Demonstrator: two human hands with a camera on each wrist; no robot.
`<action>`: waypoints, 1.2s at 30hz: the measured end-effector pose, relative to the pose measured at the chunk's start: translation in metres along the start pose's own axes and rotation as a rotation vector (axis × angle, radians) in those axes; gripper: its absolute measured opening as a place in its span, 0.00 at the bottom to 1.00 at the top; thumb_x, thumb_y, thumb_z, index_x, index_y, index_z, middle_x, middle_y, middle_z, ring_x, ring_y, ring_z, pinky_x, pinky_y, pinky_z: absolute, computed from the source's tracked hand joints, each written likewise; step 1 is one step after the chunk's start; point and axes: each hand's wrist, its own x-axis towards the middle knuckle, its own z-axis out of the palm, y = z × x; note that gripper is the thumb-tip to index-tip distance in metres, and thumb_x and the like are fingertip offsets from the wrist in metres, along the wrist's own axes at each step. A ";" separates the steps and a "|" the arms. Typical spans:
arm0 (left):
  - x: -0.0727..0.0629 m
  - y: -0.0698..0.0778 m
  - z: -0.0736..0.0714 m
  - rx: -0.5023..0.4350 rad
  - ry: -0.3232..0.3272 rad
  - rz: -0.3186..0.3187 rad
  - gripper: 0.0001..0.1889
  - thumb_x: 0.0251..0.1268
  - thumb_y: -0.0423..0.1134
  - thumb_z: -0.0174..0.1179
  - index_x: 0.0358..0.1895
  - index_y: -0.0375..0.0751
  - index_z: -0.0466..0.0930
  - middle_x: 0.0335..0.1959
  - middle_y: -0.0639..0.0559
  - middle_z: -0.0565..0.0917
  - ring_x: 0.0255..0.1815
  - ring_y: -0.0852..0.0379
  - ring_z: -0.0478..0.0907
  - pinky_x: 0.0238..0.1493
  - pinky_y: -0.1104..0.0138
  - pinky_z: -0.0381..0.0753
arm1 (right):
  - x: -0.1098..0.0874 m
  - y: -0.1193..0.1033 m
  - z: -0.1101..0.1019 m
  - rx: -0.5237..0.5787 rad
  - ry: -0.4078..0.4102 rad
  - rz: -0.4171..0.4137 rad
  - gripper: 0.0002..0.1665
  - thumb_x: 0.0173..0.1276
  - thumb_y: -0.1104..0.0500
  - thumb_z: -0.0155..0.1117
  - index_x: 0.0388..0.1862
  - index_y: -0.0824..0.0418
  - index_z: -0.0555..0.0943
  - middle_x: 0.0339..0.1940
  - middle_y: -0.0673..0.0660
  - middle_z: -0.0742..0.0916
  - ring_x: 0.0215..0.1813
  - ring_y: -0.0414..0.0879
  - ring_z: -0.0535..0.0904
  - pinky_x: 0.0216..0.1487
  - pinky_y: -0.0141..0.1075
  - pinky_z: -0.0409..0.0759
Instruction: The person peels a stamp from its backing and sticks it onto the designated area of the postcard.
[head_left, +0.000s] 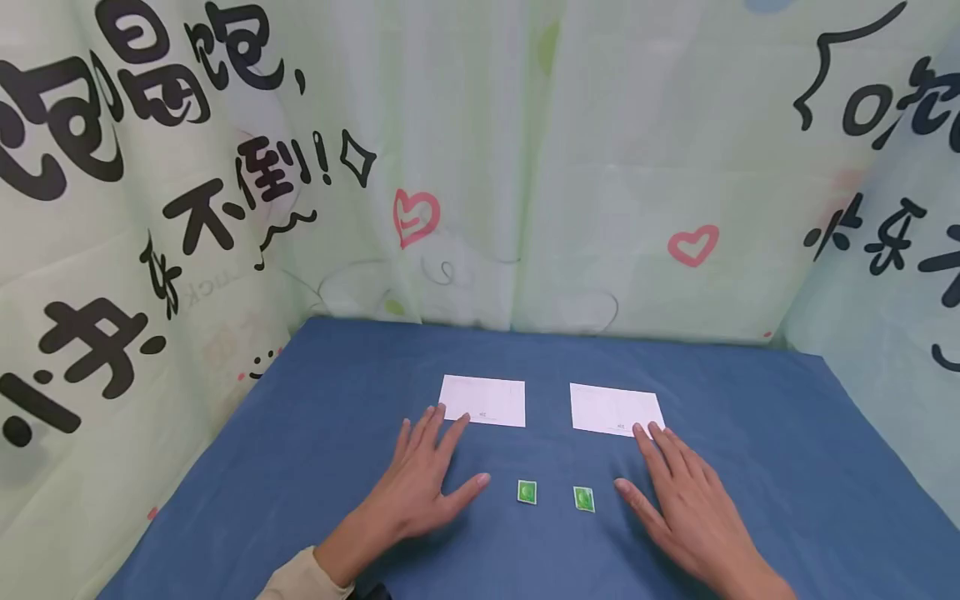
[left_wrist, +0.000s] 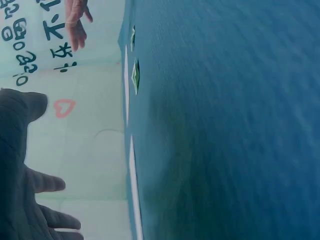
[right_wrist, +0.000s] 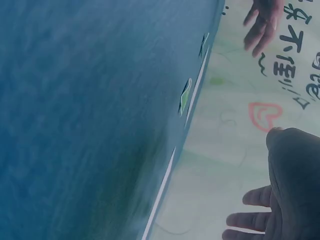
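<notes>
Both hands hover over the blue table with fingers spread and nothing in them. My left hand point(head_left: 422, 483) has its fingertips overlapping the near edge of the left white card point(head_left: 487, 402) in the head view. On the other side, fingers of my right hand point(head_left: 690, 508) overlap the near right corner of the right white card point(head_left: 615, 408). Two small green stamps with pale edges lie between the hands: the left stamp point(head_left: 527, 492) and the right stamp point(head_left: 583, 499), the latter close to my right thumb. In the left wrist view a stamp point(left_wrist: 135, 76) looks slightly curled up from the cloth.
A blue cloth point(head_left: 360, 375) covers the table. Pale green curtains point(head_left: 465, 125) with black lettering and pink hearts hang at the back and along both sides. A beige sleeve point(head_left: 303, 575) covers my left forearm, with something dark beside it at the bottom edge.
</notes>
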 end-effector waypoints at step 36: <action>0.072 0.053 0.026 -0.291 -0.066 0.149 0.31 0.77 0.55 0.54 0.75 0.39 0.67 0.73 0.44 0.72 0.76 0.47 0.64 0.74 0.51 0.65 | 0.019 -0.022 -0.008 0.545 -0.189 0.308 0.22 0.77 0.43 0.61 0.55 0.59 0.83 0.37 0.48 0.87 0.38 0.39 0.81 0.39 0.38 0.77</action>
